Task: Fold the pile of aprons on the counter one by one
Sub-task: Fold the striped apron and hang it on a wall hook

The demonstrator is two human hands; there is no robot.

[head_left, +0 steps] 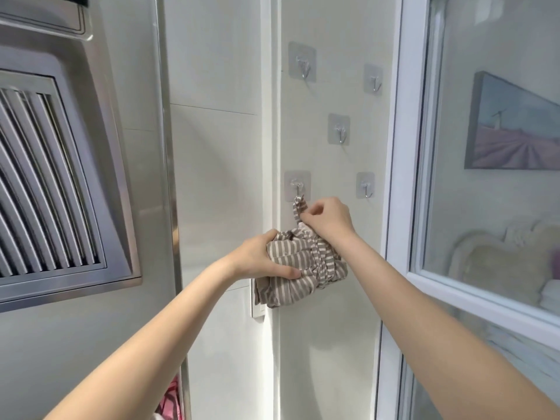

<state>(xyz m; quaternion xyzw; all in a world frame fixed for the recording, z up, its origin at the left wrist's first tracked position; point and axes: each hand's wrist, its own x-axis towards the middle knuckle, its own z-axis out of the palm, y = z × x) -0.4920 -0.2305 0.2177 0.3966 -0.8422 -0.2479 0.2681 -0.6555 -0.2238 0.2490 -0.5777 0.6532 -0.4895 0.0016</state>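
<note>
A big steel hood (54, 183) with ribbed slats fills the left, and a smooth pale wall (327, 328) carries five clear square hooks. In front of the wall, the left hand (260, 257) grips a folded apron (303, 268), a soft bundle of brown and white stripes. The right hand (328, 219) pinches its strap loop (298, 207) just under the lower left hook (297, 186).
</note>
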